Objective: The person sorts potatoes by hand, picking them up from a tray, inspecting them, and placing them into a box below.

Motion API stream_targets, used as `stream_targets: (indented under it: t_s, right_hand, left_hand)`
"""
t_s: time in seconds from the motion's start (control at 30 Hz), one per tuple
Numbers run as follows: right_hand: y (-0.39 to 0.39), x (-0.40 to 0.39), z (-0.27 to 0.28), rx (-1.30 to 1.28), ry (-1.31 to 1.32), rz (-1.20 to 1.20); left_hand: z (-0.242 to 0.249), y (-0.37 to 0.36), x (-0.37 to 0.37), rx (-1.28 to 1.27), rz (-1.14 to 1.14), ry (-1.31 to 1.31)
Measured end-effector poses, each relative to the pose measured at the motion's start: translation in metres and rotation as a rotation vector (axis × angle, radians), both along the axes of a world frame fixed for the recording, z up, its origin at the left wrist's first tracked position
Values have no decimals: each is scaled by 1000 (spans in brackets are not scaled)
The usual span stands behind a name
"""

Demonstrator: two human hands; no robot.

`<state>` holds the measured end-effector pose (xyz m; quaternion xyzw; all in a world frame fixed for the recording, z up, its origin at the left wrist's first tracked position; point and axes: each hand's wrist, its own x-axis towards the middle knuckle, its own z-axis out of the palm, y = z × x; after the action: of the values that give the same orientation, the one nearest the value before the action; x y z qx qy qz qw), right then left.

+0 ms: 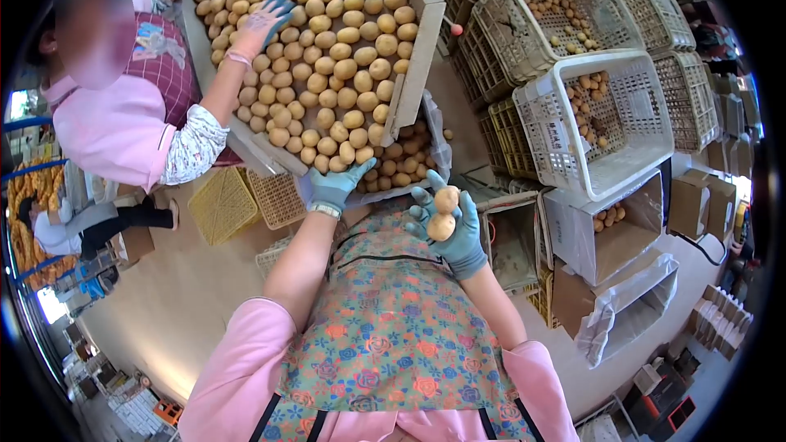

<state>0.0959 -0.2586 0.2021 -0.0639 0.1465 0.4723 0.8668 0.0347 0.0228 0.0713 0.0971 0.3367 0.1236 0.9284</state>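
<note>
Many round, light brown potatoes point(327, 57) lie in a large wooden-sided tray point(413, 65) ahead of me. My left hand point(336, 186), in a blue-green glove, rests at the tray's near edge against the lowest potatoes; its fingers are spread and nothing shows in its grasp. Two potatoes point(443, 227) sit in my right hand point(458, 233), gloved the same way, with the fingers curled around them. Between and beyond my hands, a lined container point(440, 141) below the tray's edge holds more potatoes.
A co-worker's gloved hand point(266, 23) reaches over the tray from the left. White plastic crates point(565, 168) with some potatoes stand at the right, above lined cardboard boxes point(573, 233). A yellow basket point(221, 206) is at the lower left of the tray.
</note>
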Motion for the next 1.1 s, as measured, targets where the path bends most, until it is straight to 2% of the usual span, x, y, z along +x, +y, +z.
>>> stream_targets:
  t_s: [0.07,0.1,0.13,0.2,0.23,0.3,0.33,0.4,0.47,0.53,0.6,0.67,0.83,0.9,0.93,0.97,1.1]
  right_hand:
    - [-12,0,-32,-197,55,-109]
    - [-22,0,-58,-173,7,-120]
    - [-29,3,-64,-171,1,-126]
    - [-35,7,-68,60,50,-59]
    - [-32,8,-51,163,37,-46]
    - [-20,18,-19,38,-75,-40]
    - [-18,16,-15,-81,-109,-57]
    - [-22,16,-41,-92,-127,-42]
    - [-17,24,-42,-99,-139,-6]
    - [-14,24,-34,172,-8,-32]
    - [-10,26,-18,181,-31,-30]
    - [-6,28,-4,127,-23,-37]
    - [-1,25,-1,215,27,-53]
    - [1,24,7,219,27,-35]
    - [2,26,11,218,23,-37]
    - [3,26,15,215,28,-20]
    - [3,24,15,189,61,2]
  left_hand:
    - [-25,14,-5,48,-86,-209]
    - [-31,15,-6,70,-126,-311]
    - [15,1,3,-109,1,-115]
    - [-72,22,-21,510,-286,-123]
    - [-49,16,-13,517,-282,-130]
    - [28,-3,10,-162,68,-20]
    - [26,-2,2,-159,64,-13]
    - [16,3,4,-184,37,-107]
    - [20,2,11,-190,55,-106]
    - [25,0,4,-212,81,-74]
    - [-12,8,-4,-181,83,-69]
    - [-77,24,-22,763,-329,-32]
    - [-81,24,-23,758,-338,-13]
    - [-51,19,-15,756,-345,-16]
    - [-6,9,-3,314,-130,-22]
    - [20,2,5,-130,82,-24]
    - [22,2,6,-164,72,-9]
